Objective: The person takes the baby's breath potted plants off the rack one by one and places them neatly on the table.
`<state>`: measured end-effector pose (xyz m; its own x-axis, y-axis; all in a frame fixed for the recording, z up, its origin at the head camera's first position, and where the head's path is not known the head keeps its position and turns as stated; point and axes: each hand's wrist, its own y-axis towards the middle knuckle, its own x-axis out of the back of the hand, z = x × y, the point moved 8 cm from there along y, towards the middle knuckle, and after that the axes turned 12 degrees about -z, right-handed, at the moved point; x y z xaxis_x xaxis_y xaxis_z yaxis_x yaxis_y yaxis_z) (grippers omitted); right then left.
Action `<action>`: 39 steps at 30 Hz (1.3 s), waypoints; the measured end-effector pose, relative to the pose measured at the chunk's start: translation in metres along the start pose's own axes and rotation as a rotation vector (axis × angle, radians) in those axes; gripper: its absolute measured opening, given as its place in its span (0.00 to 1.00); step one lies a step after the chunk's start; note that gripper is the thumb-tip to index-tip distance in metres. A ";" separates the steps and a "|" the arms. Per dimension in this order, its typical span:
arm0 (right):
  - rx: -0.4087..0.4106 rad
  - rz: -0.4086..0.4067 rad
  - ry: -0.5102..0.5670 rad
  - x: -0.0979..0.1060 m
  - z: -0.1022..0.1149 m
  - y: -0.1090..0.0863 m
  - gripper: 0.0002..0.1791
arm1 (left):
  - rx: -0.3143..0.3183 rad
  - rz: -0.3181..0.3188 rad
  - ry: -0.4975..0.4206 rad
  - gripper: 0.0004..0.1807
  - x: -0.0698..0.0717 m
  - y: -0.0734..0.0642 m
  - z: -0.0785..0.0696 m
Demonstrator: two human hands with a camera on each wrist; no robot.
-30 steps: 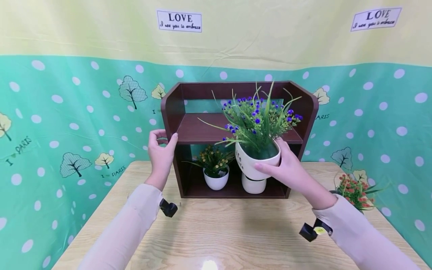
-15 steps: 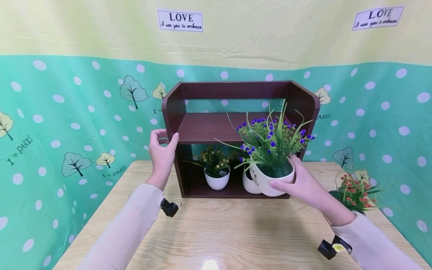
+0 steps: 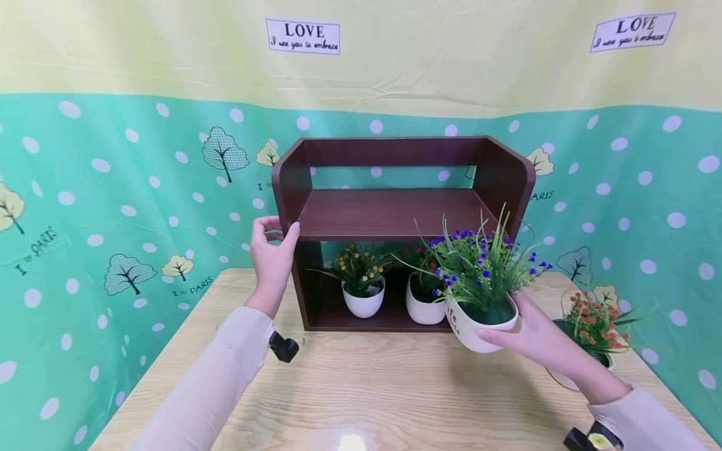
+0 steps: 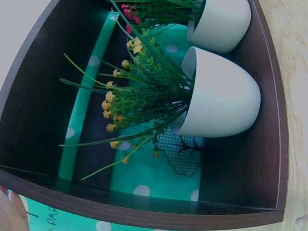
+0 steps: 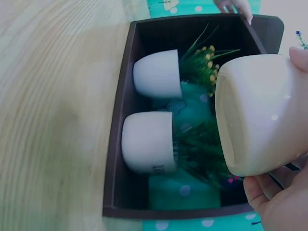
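Note:
In my right hand I grip a white flowerpot holding an artificial plant with blue-purple flowers. The pot is in the air, tilted, in front of the right end of a dark brown two-tier shelf. My left hand holds the left side panel of that shelf, thumb on the front edge. On the lower tier stand a white pot with yellow flowers and a white pot with pink-red flowers. The held plant partly hides the second one.
A potted plant with orange-red flowers stands on the right of the wooden table, partly behind my right forearm. A green and yellow printed curtain hangs behind the shelf.
My right hand has carried the blue-flowered pot down and to the right, away from the upper tier. The pink-red flowered pot has come into view. My left hand stays on the shelf.

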<state>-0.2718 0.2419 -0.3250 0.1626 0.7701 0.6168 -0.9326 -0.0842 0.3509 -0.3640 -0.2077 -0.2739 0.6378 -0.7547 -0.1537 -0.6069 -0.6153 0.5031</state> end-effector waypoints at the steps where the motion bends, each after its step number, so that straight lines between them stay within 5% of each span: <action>1: 0.002 0.005 0.002 0.000 -0.002 -0.002 0.64 | 0.001 0.000 0.001 0.22 0.000 0.000 0.000; 7: 0.015 0.038 -0.002 -0.001 -0.015 -0.012 0.63 | 0.003 -0.003 0.005 0.23 0.000 0.000 0.001; 16: 0.024 0.034 -0.171 -0.004 -0.041 -0.023 0.61 | -0.004 -0.006 -0.005 0.22 -0.001 0.001 0.001; 29: -0.014 0.018 -0.117 -0.013 -0.078 -0.034 0.63 | -0.005 -0.001 0.004 0.22 0.001 0.000 0.000; 33: 0.011 0.007 -0.044 -0.015 -0.083 -0.036 0.64 | -0.006 -0.005 0.002 0.22 0.001 0.001 0.001; 39: 0.044 -0.028 -0.073 -0.016 -0.093 -0.037 0.64 | -0.010 -0.012 -0.016 0.21 0.000 0.002 0.000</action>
<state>-0.2695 0.2910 -0.4135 0.2125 0.7248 0.6554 -0.9125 -0.0928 0.3985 -0.3653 -0.2095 -0.2729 0.6375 -0.7507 -0.1733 -0.5941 -0.6222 0.5097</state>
